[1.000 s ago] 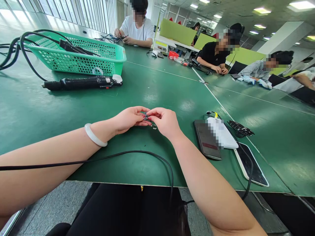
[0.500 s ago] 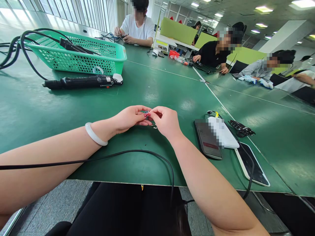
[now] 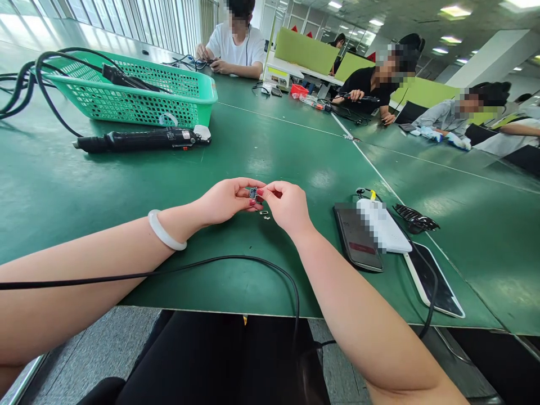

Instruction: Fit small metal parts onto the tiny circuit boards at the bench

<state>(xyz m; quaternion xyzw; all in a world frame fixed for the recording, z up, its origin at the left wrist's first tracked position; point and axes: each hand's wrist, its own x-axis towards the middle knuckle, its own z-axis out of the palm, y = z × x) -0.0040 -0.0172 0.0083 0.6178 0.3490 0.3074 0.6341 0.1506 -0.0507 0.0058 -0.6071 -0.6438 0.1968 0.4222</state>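
Holding part (image 3: 253, 193), tool's label (image 3: 186, 134) seemingly illegible

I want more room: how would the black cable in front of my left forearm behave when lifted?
Probably bendy rather than stiff: the cable curves and drops past the table edge. Likely light, since it looks thin.

Small component (image 3: 253, 193), one: partly covered by left hand (image 3: 223, 200) and right hand (image 3: 290, 207), too small to identify; metal bits (image 3: 264, 214) near the hands, exact form too small to tell; white slab (image 3: 394, 235), top pixelated, hides one edge of dark phone (image 3: 360, 247); black cables (image 3: 17, 104), cut off at left; left forearm (image 3: 76, 295), cut off at left; right forearm (image 3: 354, 292), cut off at bottom; far-right person (image 3: 521, 129), cut off by right edge
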